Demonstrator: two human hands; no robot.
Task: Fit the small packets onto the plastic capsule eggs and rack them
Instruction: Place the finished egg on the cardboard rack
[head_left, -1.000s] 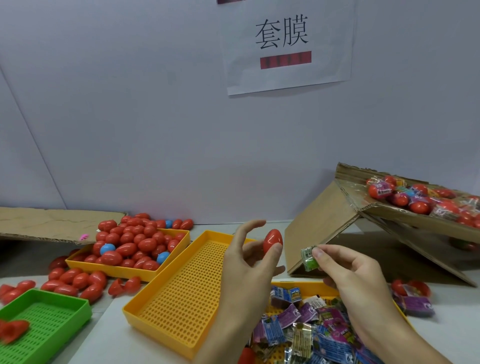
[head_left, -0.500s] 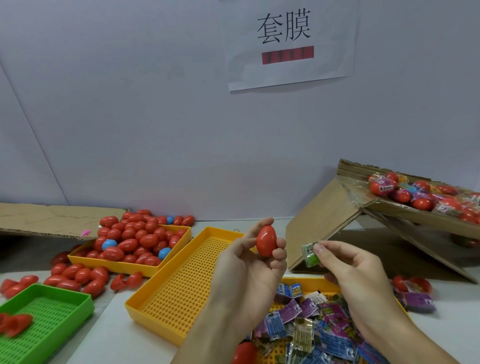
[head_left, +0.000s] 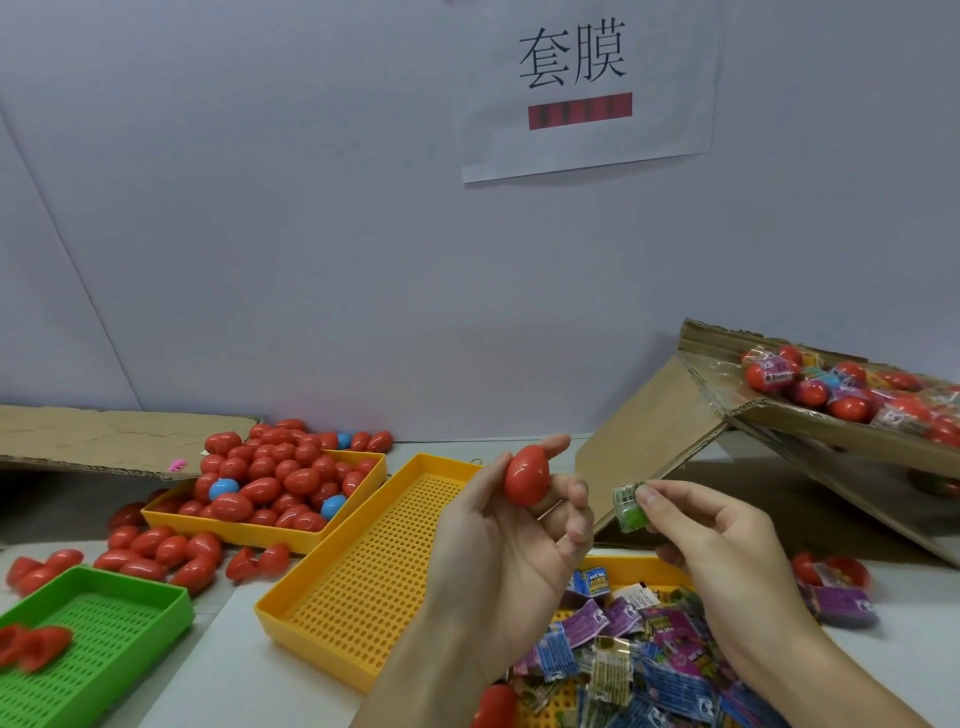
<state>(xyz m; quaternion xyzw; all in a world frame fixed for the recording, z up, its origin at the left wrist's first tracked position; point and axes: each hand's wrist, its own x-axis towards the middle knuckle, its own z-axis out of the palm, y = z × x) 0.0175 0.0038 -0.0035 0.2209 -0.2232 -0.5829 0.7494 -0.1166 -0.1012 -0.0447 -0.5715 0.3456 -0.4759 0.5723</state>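
Head view shows us a red capsule egg (head_left: 527, 474) held up in front of the wall, gripped in the left hand (head_left: 511, 540) between the thumb and the curled fingers, pointed end up. Just to its right, apart from it, the right hand (head_left: 727, 540) pinches a small green packet (head_left: 629, 506) between thumb and forefinger; we cannot read its print. Both hands hover above the desk (head_left: 218, 691), over the near edge of an empty perforated yellow tray (head_left: 363, 582) and a pile of purple, blue and gold packets (head_left: 639, 660) lying in a second yellow tray whose rim we see only in small parts. A red egg (head_left: 496, 706) is partly hidden behind the left wrist at the lower edge. Farther left, another yellow tray (head_left: 244, 530) is heaped with red eggs and a few blue ones, with loose red eggs (head_left: 156, 553) spilled on the desk beside it. A green perforated tray (head_left: 104, 639) at the lower left is cut off by the frame and holds blurred red pieces. At right, a tilted cardboard rack (head_left: 649, 441) carries eggs already wearing packets (head_left: 831, 389); its far end runs out of view. Below it lie two more wrapped eggs (head_left: 836, 587). A paper sign (head_left: 587, 83) with two characters hangs on the wall.
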